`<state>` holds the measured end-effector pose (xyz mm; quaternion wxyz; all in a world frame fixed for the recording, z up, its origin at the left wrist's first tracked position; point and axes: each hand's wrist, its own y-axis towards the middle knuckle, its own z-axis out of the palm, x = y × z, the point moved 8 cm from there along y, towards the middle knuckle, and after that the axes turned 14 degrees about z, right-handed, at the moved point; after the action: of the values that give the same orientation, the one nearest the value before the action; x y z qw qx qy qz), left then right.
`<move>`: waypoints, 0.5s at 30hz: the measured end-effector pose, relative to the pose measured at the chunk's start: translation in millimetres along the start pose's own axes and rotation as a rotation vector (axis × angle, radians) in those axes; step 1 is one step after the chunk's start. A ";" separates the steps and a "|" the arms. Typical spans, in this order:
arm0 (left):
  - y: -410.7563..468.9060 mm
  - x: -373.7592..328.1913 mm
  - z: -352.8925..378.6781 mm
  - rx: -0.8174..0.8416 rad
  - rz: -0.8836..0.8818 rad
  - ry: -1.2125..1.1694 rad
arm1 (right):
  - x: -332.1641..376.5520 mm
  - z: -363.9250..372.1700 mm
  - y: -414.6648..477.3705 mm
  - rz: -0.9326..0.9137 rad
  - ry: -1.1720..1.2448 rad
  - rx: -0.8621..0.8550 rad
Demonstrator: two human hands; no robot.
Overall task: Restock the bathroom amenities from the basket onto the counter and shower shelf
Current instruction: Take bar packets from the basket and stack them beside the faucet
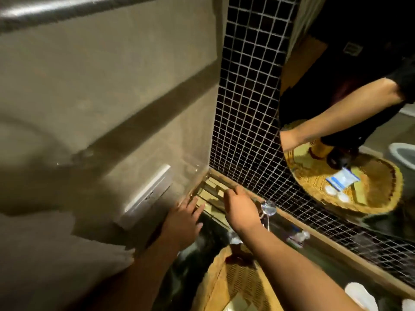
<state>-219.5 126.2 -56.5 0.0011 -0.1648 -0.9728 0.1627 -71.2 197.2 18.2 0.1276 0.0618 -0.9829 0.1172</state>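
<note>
Boxes (212, 183) lie in the counter corner, mid-frame, at both hands' fingertips: left hand (184, 218) straight-fingered, right hand (238, 207) curled, grasp unclear. Basket (244, 281) below.

Nothing here can be read. The blue-and-white packet (342, 178), lying in the woven basket (379, 187) at the right of the frame, carries some print, but it is too blurred and small to make out any word, brand or number.
</note>
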 end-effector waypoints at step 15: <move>43.0 4.2 50.7 0.107 0.028 0.005 | -10.0 75.2 88.4 0.078 -0.032 0.153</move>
<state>-212.5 149.9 -118.4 0.0101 -0.1784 -0.9603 0.2142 -92.8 264.9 -74.2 0.1024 0.0351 -0.9746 0.1960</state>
